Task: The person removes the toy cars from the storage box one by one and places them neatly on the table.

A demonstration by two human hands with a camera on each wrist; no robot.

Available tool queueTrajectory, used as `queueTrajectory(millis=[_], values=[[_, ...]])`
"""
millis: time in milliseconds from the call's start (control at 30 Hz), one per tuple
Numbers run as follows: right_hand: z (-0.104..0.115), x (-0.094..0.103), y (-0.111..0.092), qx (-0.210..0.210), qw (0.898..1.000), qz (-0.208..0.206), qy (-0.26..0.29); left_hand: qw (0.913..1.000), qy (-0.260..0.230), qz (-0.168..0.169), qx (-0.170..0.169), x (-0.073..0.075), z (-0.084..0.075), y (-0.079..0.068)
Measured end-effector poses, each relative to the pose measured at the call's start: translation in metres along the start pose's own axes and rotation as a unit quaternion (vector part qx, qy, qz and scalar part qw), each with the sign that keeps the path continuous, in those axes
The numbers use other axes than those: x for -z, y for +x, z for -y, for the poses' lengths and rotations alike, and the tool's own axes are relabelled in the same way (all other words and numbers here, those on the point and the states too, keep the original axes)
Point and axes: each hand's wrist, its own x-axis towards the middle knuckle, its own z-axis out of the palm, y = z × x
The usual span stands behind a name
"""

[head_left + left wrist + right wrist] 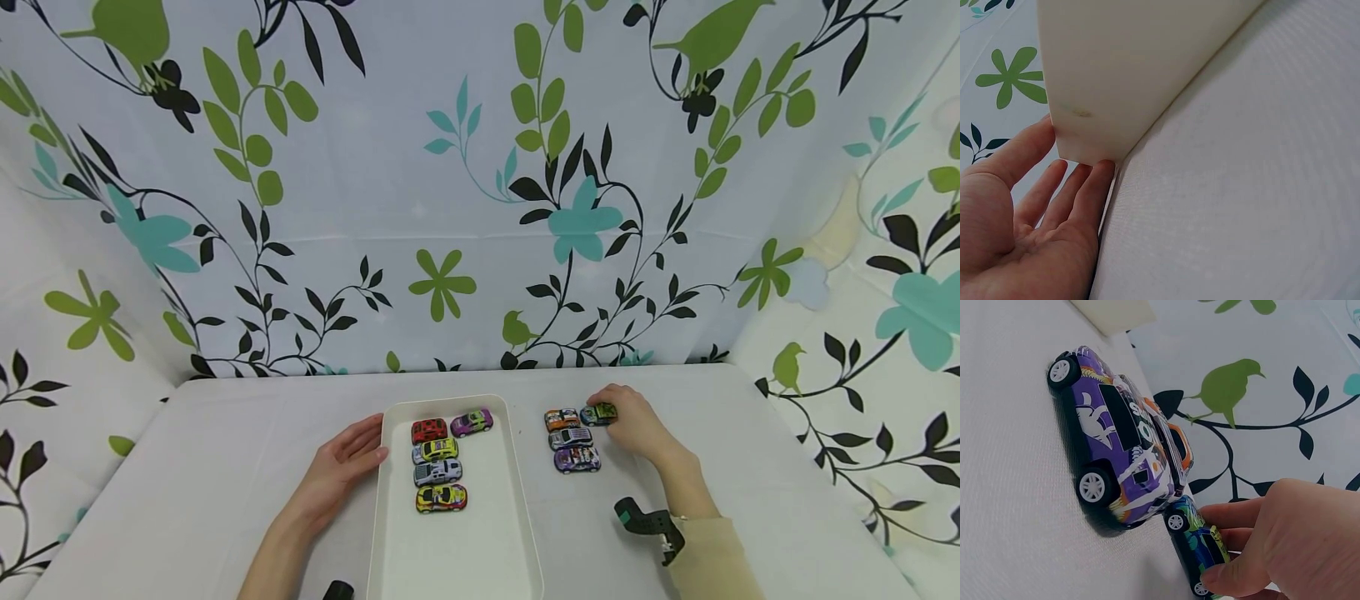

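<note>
My right hand point(633, 421) pinches a green and blue toy car point(1196, 534) between thumb and fingers, with its wheels at the white tabletop. Beside that car stand an orange toy car point(562, 418), a silver one point(570, 438) and a purple one point(1100, 425), lined up close together. The left hand point(348, 454) touches the left side of a shallow white tray point(487, 550) near its far corner, its fingers extended. In the left wrist view, thumb and fingertips rest against the outer tray wall point(1135, 56).
Inside the tray, red point(429, 430), yellow point(435, 450), grey point(438, 472) and yellow-red point(441, 498) toy cars form a column. A purple-green car point(472, 422) sits at the far right of them. A leaf-patterned curtain point(360, 192) hangs behind the table.
</note>
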Motion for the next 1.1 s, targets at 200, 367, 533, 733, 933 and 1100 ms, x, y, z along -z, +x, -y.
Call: queueTrajectory(millis=[200,367,533,733,933,1100], values=[[0.001,0.001,0.0,0.005,1.0,0.003,-0.001,1.0,-0.005,0.002,-0.005,0.0,0.0,0.0],[0.001,0.002,-0.001,0.003,1.0,0.005,0.003,0.9999,-0.007,0.004,-0.008,0.0,0.0,0.001],[0.0,0.001,-0.001,0.003,1.0,0.007,0.004,0.9999,-0.006,0.005,-0.008,0.0,0.001,0.001],[0.0,0.001,-0.001,0.008,1.0,0.007,0.001,1.0,-0.005,0.003,-0.002,0.0,0.001,0.0],[0.006,0.006,-0.002,0.017,1.0,-0.004,0.002,1.0,-0.001,0.0,0.001,0.0,0.001,0.0],[0.018,0.01,-0.002,0.037,0.999,-0.029,0.01,1.0,-0.003,0.002,-0.002,0.0,0.0,0.0]])
